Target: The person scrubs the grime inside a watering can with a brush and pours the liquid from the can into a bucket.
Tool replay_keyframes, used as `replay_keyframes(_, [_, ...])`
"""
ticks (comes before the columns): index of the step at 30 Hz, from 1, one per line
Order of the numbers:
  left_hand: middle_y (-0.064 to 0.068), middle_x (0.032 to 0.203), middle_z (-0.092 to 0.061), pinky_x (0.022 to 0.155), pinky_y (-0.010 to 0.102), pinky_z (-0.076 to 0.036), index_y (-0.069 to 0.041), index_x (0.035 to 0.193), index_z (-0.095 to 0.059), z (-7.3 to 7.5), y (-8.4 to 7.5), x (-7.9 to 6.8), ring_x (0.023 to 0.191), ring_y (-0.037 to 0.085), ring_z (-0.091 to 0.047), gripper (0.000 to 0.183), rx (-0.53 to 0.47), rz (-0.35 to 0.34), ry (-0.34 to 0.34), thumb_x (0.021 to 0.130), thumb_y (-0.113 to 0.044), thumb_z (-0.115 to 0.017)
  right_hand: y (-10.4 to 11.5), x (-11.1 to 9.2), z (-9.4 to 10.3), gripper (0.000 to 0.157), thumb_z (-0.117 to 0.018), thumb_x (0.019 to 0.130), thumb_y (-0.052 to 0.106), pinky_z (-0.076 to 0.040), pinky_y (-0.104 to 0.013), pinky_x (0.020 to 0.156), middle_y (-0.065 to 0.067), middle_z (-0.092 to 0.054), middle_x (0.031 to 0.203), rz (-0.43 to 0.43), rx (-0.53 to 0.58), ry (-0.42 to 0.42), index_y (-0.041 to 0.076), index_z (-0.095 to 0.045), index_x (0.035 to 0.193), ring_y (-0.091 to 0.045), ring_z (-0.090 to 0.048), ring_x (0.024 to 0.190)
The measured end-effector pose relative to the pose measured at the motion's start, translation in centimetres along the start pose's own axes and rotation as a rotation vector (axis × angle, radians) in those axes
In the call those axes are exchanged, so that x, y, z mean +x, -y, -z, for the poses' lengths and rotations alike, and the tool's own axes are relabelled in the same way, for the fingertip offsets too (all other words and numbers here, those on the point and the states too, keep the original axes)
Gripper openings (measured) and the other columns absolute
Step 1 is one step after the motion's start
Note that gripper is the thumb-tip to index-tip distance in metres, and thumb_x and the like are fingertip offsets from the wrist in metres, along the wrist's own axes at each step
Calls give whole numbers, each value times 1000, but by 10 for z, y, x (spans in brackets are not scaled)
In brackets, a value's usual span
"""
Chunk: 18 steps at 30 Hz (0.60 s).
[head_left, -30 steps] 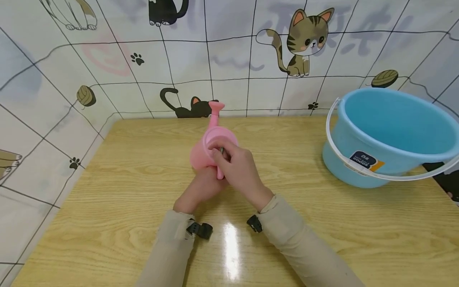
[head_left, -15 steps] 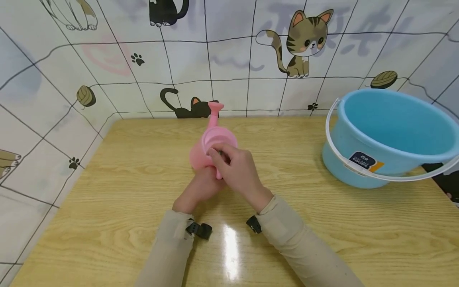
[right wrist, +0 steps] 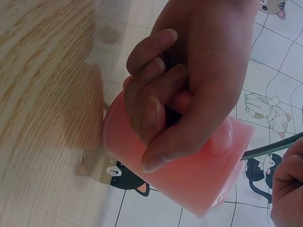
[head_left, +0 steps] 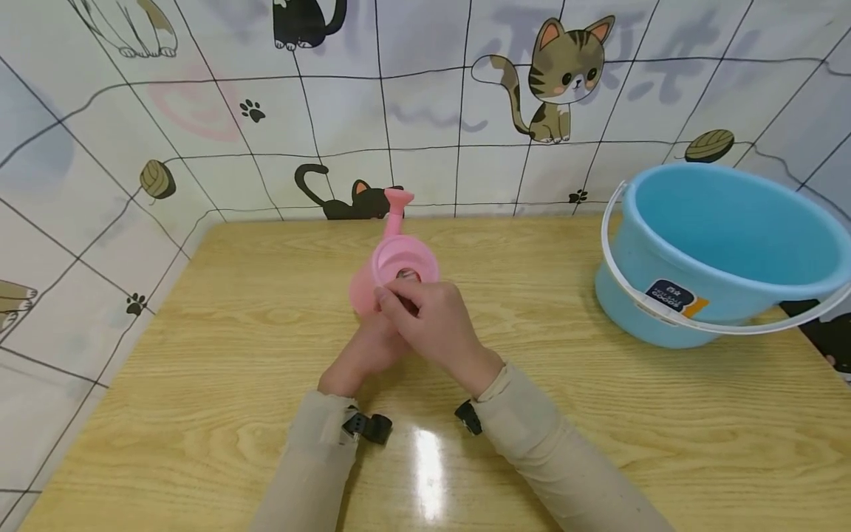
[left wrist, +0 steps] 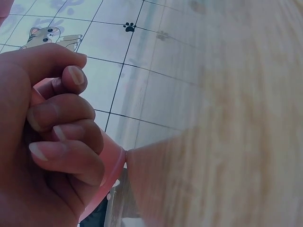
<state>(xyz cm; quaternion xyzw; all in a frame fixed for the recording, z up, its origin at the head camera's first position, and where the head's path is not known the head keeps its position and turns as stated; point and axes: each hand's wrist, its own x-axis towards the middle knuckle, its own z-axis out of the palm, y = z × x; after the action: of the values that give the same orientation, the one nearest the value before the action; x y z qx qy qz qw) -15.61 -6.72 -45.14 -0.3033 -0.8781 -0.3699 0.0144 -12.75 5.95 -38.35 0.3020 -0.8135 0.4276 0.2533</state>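
Observation:
A pink watering can stands on the wooden table in the head view, its spout pointing to the wall. My left hand grips its handle; in the left wrist view the fingers are curled, and in the right wrist view this hand wraps the handle beside the can's wall. My right hand is over the near rim of the opening, thumb and forefinger together. From the can's mouth a thin dark green strip runs to the right hand, which pinches it. The strip's lower end is hidden.
A light blue bucket with a white handle stands at the right of the table. A cat-patterned wall covering rises behind the table and on the left.
My right hand has drawn back slightly toward me and to the left from the can's opening, so more of the opening shows. The left hand and the can have barely moved.

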Motion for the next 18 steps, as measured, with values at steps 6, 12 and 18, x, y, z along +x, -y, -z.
replay_keyframes(6, [2, 86, -51, 75, 30, -40, -4, 98, -52, 0, -2, 1, 80, 15, -45, 13, -34, -1, -3, 85, -4, -49, -1, 0, 1, 33, -46, 89, 29, -27, -19, 43, 9, -35, 50, 20, -10, 27, 16, -51, 59, -1, -30, 46])
replay_keyframes(12, [1, 86, -50, 75, 30, -40, -4, 100, -52, 0, -1, 1, 80, 14, -46, 13, -19, -13, -8, 88, -5, -47, -4, 1, 1, 34, -44, 89, 31, -26, -20, 44, 8, -33, 50, 33, -42, 26, 16, -48, 59, -3, -30, 46])
replay_keyframes(18, [0, 81, -52, 70, 29, -41, -6, 96, -55, -1, -2, 2, 75, 14, -47, 10, -8, -22, -12, 87, -8, -50, -7, 1, 2, 32, -45, 90, 28, -26, -20, 43, 8, -34, 50, 14, -51, 23, 16, -48, 60, -3, -31, 45])
